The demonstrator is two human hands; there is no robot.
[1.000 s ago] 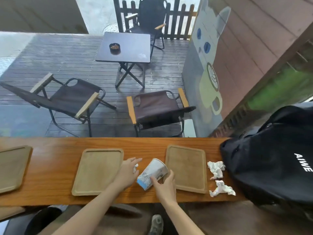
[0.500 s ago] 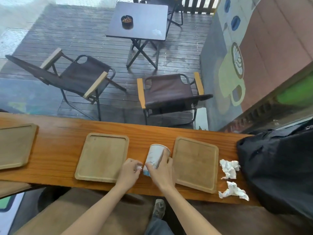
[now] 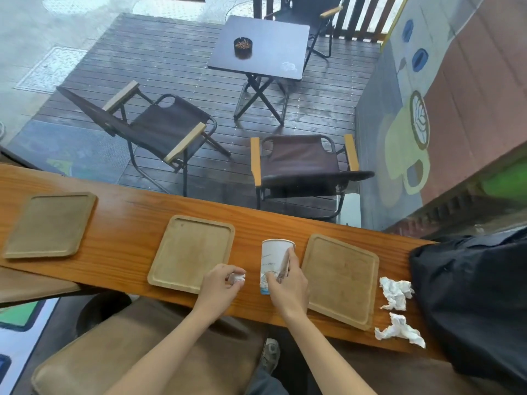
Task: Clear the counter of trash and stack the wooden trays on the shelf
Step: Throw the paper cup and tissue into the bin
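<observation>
The paper cup (image 3: pixel 275 263), tipped a second ago, now stands upright in the right hand (image 3: pixel 288 283), while the left hand (image 3: pixel 221 285) pinches a small tissue wad (image 3: pixel 236 277), ready for stuffing inside.

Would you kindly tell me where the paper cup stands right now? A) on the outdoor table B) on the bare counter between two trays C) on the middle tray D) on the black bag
B: the cup, held by the right hand, stands upright on the counter between the middle tray and the right tray.
</observation>
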